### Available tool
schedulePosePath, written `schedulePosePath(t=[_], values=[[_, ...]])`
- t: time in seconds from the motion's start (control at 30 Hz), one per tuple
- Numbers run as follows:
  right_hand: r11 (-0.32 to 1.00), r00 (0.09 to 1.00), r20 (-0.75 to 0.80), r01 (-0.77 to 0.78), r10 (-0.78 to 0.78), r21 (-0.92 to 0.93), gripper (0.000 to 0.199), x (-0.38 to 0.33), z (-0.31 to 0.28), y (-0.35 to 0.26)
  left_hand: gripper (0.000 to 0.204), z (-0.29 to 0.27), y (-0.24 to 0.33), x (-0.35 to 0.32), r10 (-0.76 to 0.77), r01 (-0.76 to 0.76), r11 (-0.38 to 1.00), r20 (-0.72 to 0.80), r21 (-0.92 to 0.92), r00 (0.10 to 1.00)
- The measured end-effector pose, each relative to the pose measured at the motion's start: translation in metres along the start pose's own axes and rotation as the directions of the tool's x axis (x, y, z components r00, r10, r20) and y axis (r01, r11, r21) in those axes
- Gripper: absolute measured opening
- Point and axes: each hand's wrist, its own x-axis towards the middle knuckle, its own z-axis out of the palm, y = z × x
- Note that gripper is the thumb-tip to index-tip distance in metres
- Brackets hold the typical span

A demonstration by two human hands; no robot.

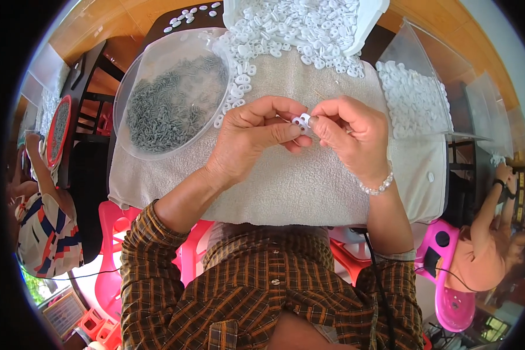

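My left hand and my right hand meet above the towel-covered table, just right of its middle. The left thumb and fingers pinch a small white plastic piece with round holes. From the other side, my right thumb and forefinger press together at the same piece; whether a second small part sits between them is hidden. To the left lies a round clear tray holding many tiny grey parts. Beyond my hands, similar white oval pieces spill from a white bin.
A beige towel covers the table. At the right, a clear box contains more white pieces; a single white piece lies near the edge. People sit at both sides, one in a patterned top, another in an orange top.
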Motion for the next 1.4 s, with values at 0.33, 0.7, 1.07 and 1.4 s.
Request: schedulePosePath(t=[0.33,0.7,1.07,1.4], values=[[0.665,0.869,0.115,0.447,-0.481,-0.598,0.025,0.0019,0.0024,0.0024,0.023,-0.0005,0.0004,-0.0007,-0.004,0.004,1.000,-0.088,-0.006,0.996],[0.578,0.854,0.114,0.435,-0.508,-0.690,0.028,-0.0007,0.0088,0.0002,0.023,-0.0026,-0.0033,0.0026,-0.014,0.010,0.999,-0.080,-0.049,0.997],[0.578,0.824,0.101,0.474,-0.558,-0.664,0.026,0.0015,0.0058,0.0008,0.025,-0.0025,0.0009,0.0017,0.051,-0.051,0.998,0.011,-0.023,0.999],[0.546,0.793,0.149,0.529,-0.591,-0.650,0.028,0.0011,0.0036,0.0014,0.023,-0.0017,0.0030,-0.0011,0.092,-0.093,0.996,0.016,0.019,0.996]])
